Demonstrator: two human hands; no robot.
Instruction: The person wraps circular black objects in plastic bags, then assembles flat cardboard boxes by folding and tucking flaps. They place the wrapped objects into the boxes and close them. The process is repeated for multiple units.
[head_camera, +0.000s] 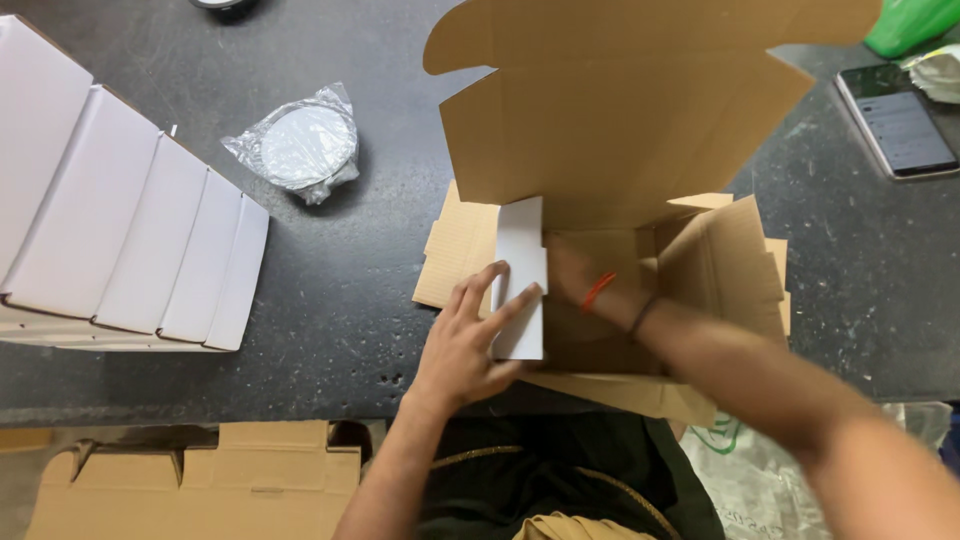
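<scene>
Corrugated cardboard mailer box (640, 130) half folded, sits at the near edge of the dark speckled surface (340, 280), lid flap standing up. Left hand (470, 345) presses its white-faced side flap (521, 275), fingers (478, 288) spread flat, gripping nothing. Right hand (572, 275) reaches inside the box behind that flap; fingers hidden, cannot tell their state. Red thread and dark band on the right wrist. Stack of white folded boxes (120, 230) at the left edge. Plastic-wrapped round disc (305, 145) near the far middle. Phone (897, 120) at the far right corner.
</scene>
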